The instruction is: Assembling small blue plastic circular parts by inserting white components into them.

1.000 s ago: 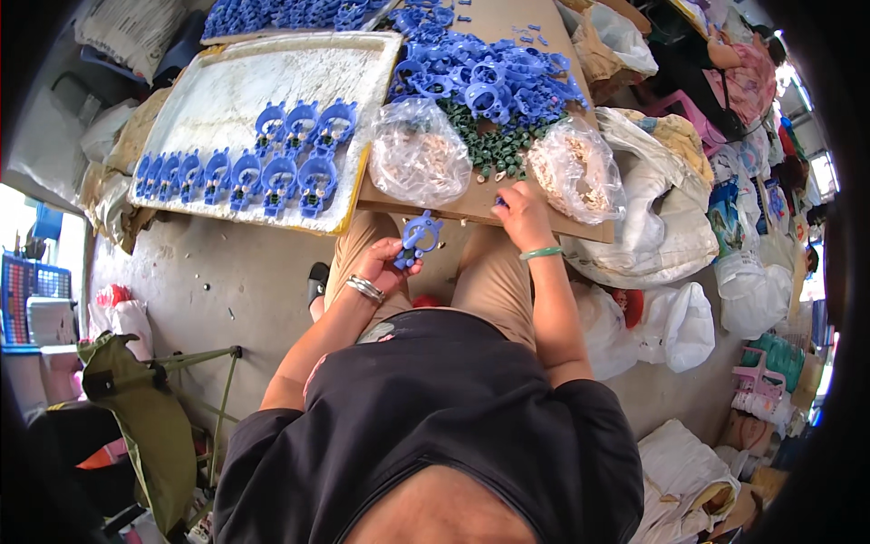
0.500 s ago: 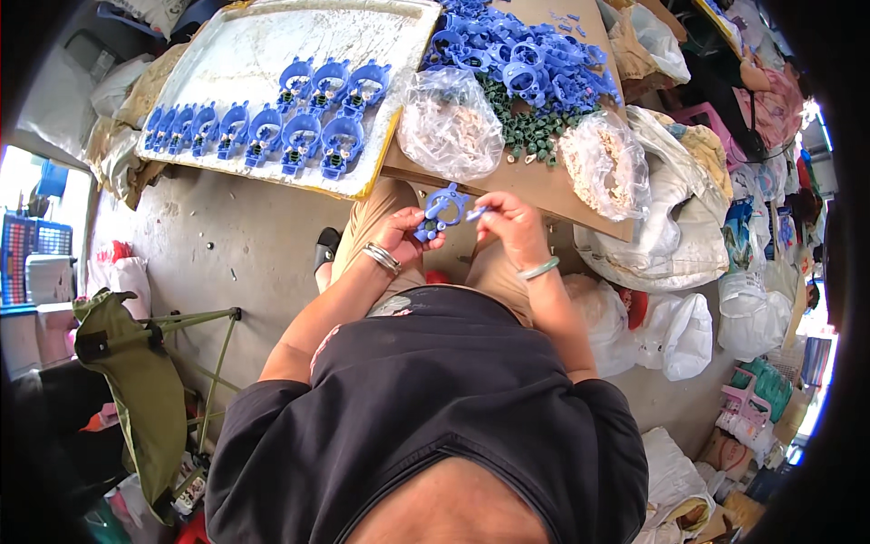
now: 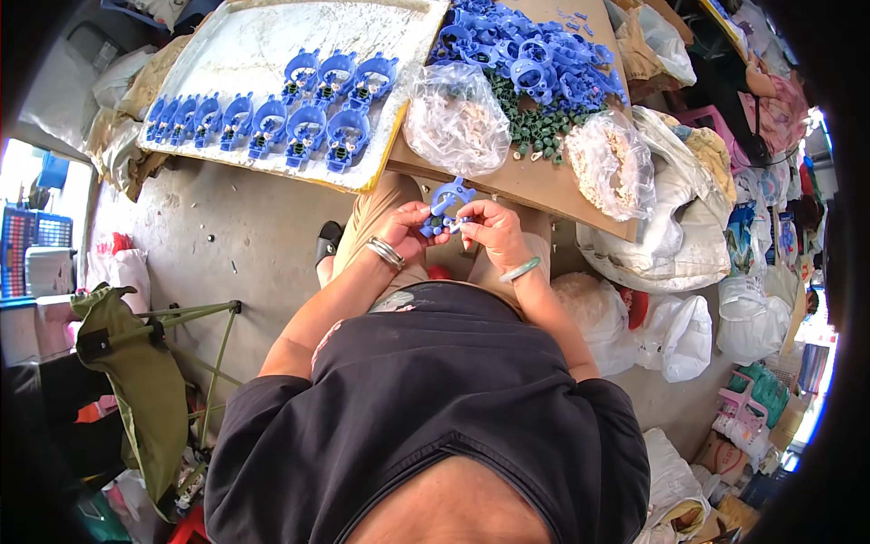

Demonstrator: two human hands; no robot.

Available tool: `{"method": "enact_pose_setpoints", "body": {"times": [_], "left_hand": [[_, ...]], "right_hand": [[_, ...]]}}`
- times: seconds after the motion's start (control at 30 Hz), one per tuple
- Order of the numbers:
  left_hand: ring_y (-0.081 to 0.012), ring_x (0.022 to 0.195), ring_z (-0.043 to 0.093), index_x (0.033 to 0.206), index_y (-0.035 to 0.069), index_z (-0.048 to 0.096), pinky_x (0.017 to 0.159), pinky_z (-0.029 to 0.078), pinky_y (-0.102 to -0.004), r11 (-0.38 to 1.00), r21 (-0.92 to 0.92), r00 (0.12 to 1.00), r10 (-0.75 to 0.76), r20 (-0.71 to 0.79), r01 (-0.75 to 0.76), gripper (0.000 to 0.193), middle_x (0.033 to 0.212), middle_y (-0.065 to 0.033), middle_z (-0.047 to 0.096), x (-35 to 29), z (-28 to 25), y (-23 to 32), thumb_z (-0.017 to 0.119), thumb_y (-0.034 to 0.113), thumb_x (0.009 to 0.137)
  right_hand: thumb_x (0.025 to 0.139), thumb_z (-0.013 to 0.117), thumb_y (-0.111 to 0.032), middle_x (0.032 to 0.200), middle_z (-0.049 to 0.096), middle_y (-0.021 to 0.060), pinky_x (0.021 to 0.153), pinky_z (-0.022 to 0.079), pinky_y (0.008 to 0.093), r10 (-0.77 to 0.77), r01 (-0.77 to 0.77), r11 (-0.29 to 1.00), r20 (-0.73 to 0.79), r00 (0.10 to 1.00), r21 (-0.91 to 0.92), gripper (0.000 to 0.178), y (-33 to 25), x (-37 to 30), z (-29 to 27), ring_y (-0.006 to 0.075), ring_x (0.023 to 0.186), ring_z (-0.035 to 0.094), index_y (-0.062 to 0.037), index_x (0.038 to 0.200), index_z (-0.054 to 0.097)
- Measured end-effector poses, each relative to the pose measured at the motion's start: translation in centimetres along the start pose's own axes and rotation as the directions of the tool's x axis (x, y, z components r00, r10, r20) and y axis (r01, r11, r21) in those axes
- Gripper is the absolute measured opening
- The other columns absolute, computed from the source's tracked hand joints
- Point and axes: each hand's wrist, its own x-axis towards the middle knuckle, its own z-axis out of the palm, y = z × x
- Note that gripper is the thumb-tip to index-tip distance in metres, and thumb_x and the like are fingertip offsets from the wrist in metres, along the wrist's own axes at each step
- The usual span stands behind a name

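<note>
Over my lap, my left hand (image 3: 408,230) is closed on a blue plastic toy figure (image 3: 450,193) with a round, open head piece and small ears. My right hand (image 3: 495,227) pinches a small blue part against the figure's lower right side; fingertips hide most of that part. Both hands sit just short of the table edge. On the white board (image 3: 245,54) ahead to the left, similar blue figures (image 3: 344,140) stand in rows. Beyond my right hand lie a heap of blue plastic pieces (image 3: 530,72) and a patch of dark green small parts (image 3: 544,127).
Two clear bags of pale small parts (image 3: 458,122) (image 3: 607,168) lie on the brown tabletop (image 3: 507,181). White sacks (image 3: 657,245) bulge at the right of the table. A green folding chair (image 3: 136,390) stands at my left. Plastic bags (image 3: 675,335) rest on the floor to the right.
My right hand has moved left with the small blue part, from a gap beside the figure to touching it. The left hand still holds the figure, now turned slightly.
</note>
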Motion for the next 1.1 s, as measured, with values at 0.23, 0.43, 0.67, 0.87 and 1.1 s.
{"method": "enact_pose_setpoints", "body": {"times": [0.23, 0.43, 0.67, 0.87, 1.1], "left_hand": [[-0.0318, 0.079, 0.058, 0.088, 0.002, 0.05, 0.068, 0.051, -0.0468, 1.0, 0.022, 1.0, 0.007, -0.013, -0.006, 0.012, 0.087, -0.0161, 0.057, -0.1, 0.1, -0.3, 0.055, 0.009, 0.08], [-0.03, 0.079, 0.058, 0.086, 0.002, 0.051, 0.068, 0.051, -0.047, 0.994, 0.078, 0.997, 0.081, -0.018, -0.079, 0.008, 0.088, -0.0142, 0.057, -0.2, -0.1, -0.5, 0.054, 0.006, 0.08], [-0.0279, 0.078, 0.058, 0.085, 0.001, 0.053, 0.068, 0.051, -0.0448, 0.979, 0.18, 0.995, 0.101, -0.024, -0.095, 0.007, 0.085, -0.0127, 0.058, -0.2, 0.4, -0.4, 0.055, 0.007, 0.08], [-0.0271, 0.075, 0.058, 0.081, 0.0, 0.055, 0.066, 0.05, -0.0426, 0.976, 0.198, 0.996, 0.092, 0.012, -0.092, 0.007, 0.081, -0.0129, 0.058, -0.3, 0.6, -0.4, 0.055, 0.007, 0.08], [-0.0284, 0.075, 0.058, 0.081, -0.001, 0.054, 0.068, 0.05, -0.0454, 0.979, 0.196, 0.997, 0.072, -0.038, -0.063, 0.006, 0.082, -0.0138, 0.058, -0.4, 0.9, -0.6, 0.055, 0.005, 0.08]], "right_hand": [[0.076, 0.058, 0.002, 0.076, 0.055, 0.0027, 0.055, 0.045, 0.0199, -0.014, 0.011, 0.993, -0.024, 1.0, -0.115, 0.015, 0.4, -0.1, -0.1, 0.0083, 0.061, 0.052, 0.0012, 0.091, 0.056], [0.073, 0.061, 0.002, 0.08, 0.055, 0.0027, 0.057, 0.044, 0.0221, -0.364, 0.281, 0.677, 0.022, 0.931, -0.68, 0.016, 0.2, -0.2, 0.5, 0.0089, 0.064, 0.051, 0.0003, 0.089, 0.057], [0.069, 0.063, -0.001, 0.077, 0.055, 0.012, 0.058, 0.045, 0.0298, -0.487, 0.352, 0.495, 0.082, 0.87, -0.795, 0.019, -0.1, -0.5, 0.4, 0.0243, 0.066, 0.056, -0.0006, 0.087, 0.056], [0.067, 0.065, 0.004, 0.075, 0.053, 0.0053, 0.053, 0.042, 0.0228, -0.499, 0.337, 0.53, 0.036, 0.866, -0.778, 0.022, 0.8, -0.6, 0.1, 0.0103, 0.06, 0.05, -0.0001, 0.087, 0.055], [0.068, 0.063, 0.006, 0.075, 0.051, 0.0019, 0.053, 0.042, 0.02, -0.407, 0.266, 0.639, -0.024, 0.913, -0.722, 0.027, 1.1, -0.6, 0.0, 0.0066, 0.06, 0.048, -0.001, 0.092, 0.053]]}}
